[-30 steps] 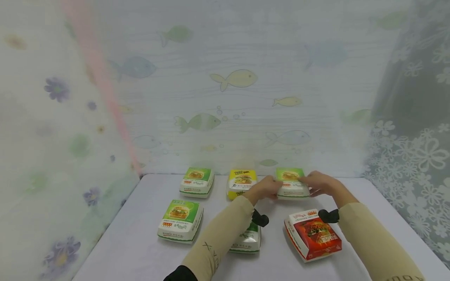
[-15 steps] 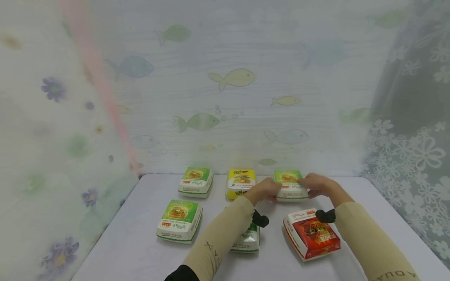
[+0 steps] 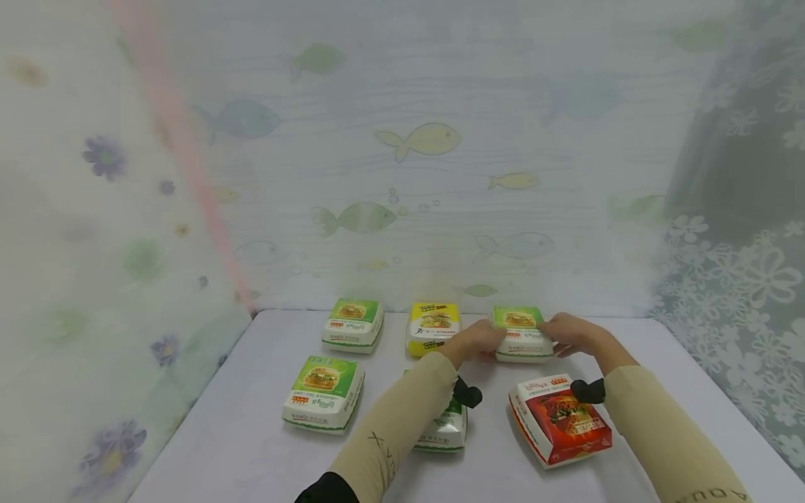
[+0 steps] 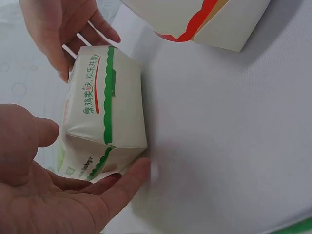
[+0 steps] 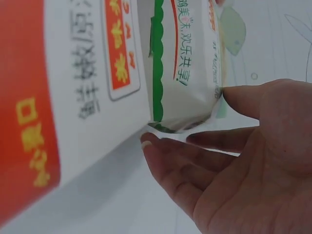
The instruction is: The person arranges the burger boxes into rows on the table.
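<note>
A green and white burger box point(image 3: 522, 344) sits at the back right of the table, between the two hands. My left hand point(image 3: 474, 341) holds its left side; in the left wrist view the fingers point(image 4: 131, 183) lie along the box's lower end, thumb above them. On the opposite side my right hand point(image 3: 580, 332) grips the box, its thumb on the upper edge. The right wrist view shows that thumb point(image 5: 243, 100) at the box edge, with fingers loosely bent beside the lower corner. A red and white burger box point(image 3: 562, 423) lies in front, below the right wrist.
Left of the held box stands a yellow burger box point(image 3: 434, 323). Two more green and white boxes, one at the back point(image 3: 353, 325) and one nearer point(image 3: 323, 395), are on the left. Another green box point(image 3: 446, 429) is partly hidden under the left forearm.
Both hands have brought the held green box slightly down and nearer in the head view. The other boxes keep their places.
</note>
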A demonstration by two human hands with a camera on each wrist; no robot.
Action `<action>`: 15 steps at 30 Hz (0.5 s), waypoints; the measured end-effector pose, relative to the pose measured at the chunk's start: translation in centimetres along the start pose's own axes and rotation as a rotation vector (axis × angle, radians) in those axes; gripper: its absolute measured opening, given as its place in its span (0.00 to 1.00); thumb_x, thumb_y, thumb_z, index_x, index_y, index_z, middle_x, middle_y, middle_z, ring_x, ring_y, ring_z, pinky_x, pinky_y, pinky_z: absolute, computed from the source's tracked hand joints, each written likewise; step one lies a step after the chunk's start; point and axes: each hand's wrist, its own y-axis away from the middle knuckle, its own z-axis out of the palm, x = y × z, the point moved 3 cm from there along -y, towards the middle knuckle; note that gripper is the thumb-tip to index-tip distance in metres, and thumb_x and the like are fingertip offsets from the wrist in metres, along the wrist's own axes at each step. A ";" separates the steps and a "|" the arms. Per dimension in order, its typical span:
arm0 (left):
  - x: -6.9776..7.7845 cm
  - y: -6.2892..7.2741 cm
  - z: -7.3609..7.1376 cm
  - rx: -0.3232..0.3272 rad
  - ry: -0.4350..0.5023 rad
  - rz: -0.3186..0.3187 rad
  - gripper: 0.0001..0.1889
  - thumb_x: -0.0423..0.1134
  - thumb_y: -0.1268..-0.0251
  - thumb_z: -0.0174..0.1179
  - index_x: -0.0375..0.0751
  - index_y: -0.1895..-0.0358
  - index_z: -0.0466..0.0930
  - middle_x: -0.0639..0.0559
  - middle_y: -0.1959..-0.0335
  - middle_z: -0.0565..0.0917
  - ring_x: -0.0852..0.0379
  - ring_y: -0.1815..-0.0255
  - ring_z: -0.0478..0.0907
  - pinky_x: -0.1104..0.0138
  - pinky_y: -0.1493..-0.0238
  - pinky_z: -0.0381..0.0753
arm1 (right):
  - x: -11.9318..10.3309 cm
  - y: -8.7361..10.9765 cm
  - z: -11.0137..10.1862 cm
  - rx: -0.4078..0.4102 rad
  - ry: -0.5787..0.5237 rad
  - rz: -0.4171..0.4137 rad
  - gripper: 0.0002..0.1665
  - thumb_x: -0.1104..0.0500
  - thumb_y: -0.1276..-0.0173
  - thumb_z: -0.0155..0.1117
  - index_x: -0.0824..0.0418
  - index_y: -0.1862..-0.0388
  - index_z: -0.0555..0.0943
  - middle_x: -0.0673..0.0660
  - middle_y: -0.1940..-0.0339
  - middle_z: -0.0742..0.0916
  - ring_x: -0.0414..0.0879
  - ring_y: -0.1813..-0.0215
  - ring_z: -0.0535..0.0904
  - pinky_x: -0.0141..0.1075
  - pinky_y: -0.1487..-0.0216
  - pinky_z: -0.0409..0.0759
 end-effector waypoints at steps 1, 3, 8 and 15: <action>0.1 0.0 -0.1 0.000 -0.013 -0.003 0.20 0.47 0.18 0.51 0.33 0.41 0.76 0.47 0.62 0.80 0.51 0.62 0.78 0.55 0.50 0.84 | 0.0 0.1 -0.1 0.000 0.008 -0.002 0.34 0.54 0.15 0.41 0.87 0.33 0.59 0.75 0.45 0.77 0.66 0.45 0.79 0.54 0.41 0.81; 0.2 0.0 -0.3 -0.006 -0.047 -0.006 0.21 0.48 0.18 0.51 0.33 0.39 0.74 0.46 0.61 0.78 0.50 0.62 0.77 0.56 0.51 0.84 | 0.1 0.3 -0.2 0.003 0.025 -0.004 0.35 0.53 0.15 0.42 0.87 0.32 0.59 0.79 0.42 0.75 0.69 0.42 0.78 0.55 0.41 0.81; 0.2 0.0 -0.9 -0.024 -0.144 0.013 0.27 0.51 0.19 0.52 0.32 0.32 0.70 0.45 0.54 0.78 0.46 0.56 0.79 0.57 0.53 0.86 | 0.2 1.3 -0.5 0.020 0.088 -0.024 0.36 0.52 0.16 0.46 0.88 0.33 0.60 0.83 0.39 0.74 0.73 0.40 0.78 0.56 0.43 0.82; 0.9 2.4 -2.1 -0.072 -0.300 0.097 0.38 0.56 0.20 0.51 0.34 0.20 0.54 0.42 0.22 0.64 0.47 0.38 0.78 0.59 0.51 0.86 | 0.6 3.9 -1.2 0.013 0.160 -0.091 0.37 0.50 0.17 0.51 0.86 0.35 0.63 0.82 0.39 0.75 0.72 0.42 0.79 0.58 0.44 0.83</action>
